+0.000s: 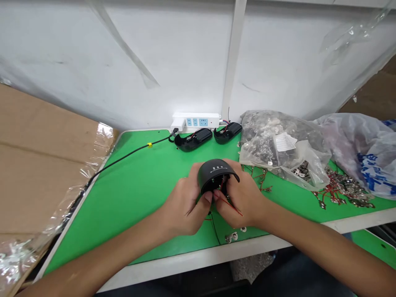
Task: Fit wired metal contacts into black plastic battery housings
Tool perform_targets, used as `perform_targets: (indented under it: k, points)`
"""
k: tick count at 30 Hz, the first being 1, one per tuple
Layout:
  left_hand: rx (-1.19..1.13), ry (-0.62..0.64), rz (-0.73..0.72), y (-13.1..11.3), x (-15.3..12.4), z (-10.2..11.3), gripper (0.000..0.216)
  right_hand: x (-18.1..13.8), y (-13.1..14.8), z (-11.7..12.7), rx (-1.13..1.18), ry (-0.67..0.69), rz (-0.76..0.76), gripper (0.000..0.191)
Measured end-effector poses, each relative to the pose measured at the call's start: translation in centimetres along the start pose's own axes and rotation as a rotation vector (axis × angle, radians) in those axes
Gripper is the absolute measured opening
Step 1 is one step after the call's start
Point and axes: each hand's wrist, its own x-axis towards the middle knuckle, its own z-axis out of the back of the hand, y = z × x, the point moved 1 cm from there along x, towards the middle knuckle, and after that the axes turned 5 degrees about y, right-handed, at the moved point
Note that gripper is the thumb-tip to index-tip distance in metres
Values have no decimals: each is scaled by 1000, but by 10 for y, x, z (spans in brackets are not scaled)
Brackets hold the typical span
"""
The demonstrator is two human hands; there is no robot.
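Both forearms reach in from the near edge, and the left hand [185,206] and right hand [241,202] meet around a black housing [216,171] held just above the green surface [139,185]. Each hand is curled tight on its side of the shell, thumbs pressed at the open underside, where a red wire [232,206] trails out. Two more black shells [193,139] lie behind, by a white power strip [198,121]. To the right sits a clear bag of metal parts [278,144], with loose terminals [340,189] beside it.
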Motion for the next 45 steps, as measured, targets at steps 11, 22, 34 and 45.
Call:
perform_targets:
  k: [11, 22, 34, 45]
  points:
    - [-15, -46, -112, -3, 4, 3, 35, -4, 4, -3, 55, -89, 41, 34]
    - [-103, -63, -2, -13, 6, 4, 26, -6, 5, -3, 200, -18, -41, 34]
    - [-44, -71, 79, -9, 3, -1, 19, -5, 4, -9, 197, 8, -58, 23]
    - [-83, -17, 41, 1, 2, 0, 20, -3, 0, -10, 187, 43, -61, 23]
